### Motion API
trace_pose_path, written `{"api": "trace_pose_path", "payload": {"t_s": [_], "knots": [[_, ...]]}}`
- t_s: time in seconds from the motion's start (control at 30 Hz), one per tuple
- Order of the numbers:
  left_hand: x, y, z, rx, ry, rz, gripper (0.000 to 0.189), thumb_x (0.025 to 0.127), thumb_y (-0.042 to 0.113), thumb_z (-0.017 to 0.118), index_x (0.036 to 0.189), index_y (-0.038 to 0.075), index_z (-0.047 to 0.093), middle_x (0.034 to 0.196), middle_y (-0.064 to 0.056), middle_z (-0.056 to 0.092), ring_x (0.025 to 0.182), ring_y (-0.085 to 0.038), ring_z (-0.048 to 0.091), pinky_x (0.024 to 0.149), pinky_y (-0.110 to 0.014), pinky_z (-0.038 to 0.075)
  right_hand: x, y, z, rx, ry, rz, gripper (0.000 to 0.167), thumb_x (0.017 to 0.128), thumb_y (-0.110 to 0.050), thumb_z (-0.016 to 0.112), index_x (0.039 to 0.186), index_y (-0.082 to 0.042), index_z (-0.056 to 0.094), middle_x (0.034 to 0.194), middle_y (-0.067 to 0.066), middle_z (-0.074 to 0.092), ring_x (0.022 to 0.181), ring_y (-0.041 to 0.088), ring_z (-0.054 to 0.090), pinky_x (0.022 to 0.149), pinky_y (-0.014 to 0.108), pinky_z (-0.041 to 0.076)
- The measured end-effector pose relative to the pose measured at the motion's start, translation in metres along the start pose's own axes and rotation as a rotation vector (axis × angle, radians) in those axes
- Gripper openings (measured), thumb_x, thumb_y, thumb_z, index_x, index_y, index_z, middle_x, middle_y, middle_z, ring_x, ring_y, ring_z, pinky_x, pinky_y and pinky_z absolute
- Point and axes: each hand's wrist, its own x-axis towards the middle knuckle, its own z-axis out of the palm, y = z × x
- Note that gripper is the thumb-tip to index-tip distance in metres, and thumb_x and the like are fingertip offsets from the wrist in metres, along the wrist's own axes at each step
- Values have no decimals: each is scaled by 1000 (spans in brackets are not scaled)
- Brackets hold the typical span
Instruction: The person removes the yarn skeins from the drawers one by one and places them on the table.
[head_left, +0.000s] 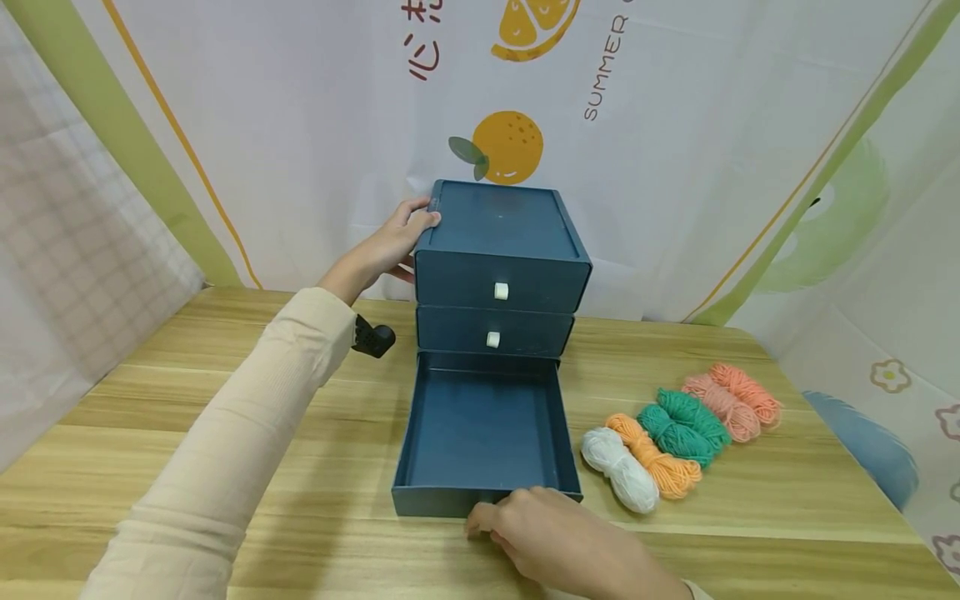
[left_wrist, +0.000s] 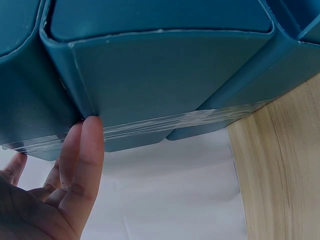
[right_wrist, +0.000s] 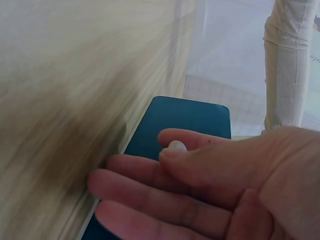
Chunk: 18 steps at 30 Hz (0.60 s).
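A dark blue three-drawer cabinet (head_left: pixel 498 221) stands on the wooden table, its bottom drawer (head_left: pixel 483 429) pulled far out with nothing inside. My left hand (head_left: pixel 390 242) rests at the cabinet's upper left side, thumb at the top edge. In the left wrist view, its fairly straight fingertips (left_wrist: pixel 92 127) touch the side wall beside a band of clear tape (left_wrist: pixel 195 118). At the front of the open drawer, my right hand (head_left: pixel 551 533) pinches a small white knob (right_wrist: pixel 177 145) between thumb and index finger. The upper two drawers are closed, each with a white knob (head_left: pixel 501 291).
Right of the drawer lies a row of yarn skeins: white (head_left: pixel 621 469), orange (head_left: pixel 655 457), green (head_left: pixel 684 427) and pinks (head_left: pixel 735 402). A printed curtain (head_left: pixel 300 125) hangs behind the table (head_left: pixel 337 467). A black device (head_left: pixel 373 337) is on my left wrist.
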Motion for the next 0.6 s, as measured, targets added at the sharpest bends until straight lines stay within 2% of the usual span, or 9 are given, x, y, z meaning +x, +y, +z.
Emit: {"api": "trace_pose_path", "payload": {"t_s": [0.27, 0.6], "knots": [[1, 0, 0, -6, 6, -8, 66, 96, 52, 28, 150, 28, -2, 148, -16, 31, 99, -37, 62, 74, -39, 51, 1, 0, 0, 7, -13, 41, 21, 93, -11, 56, 107, -25, 62, 82, -12, 66, 60, -2, 47, 60, 16, 45], [1, 0, 0, -8, 7, -13, 66, 96, 52, 28, 150, 29, -2, 148, -16, 30, 99, -37, 62, 76, -40, 52, 1, 1, 0, 19, 8, 30, 18, 94, -14, 55, 107, -24, 63, 83, -12, 66, 59, -3, 47, 59, 15, 44]]}}
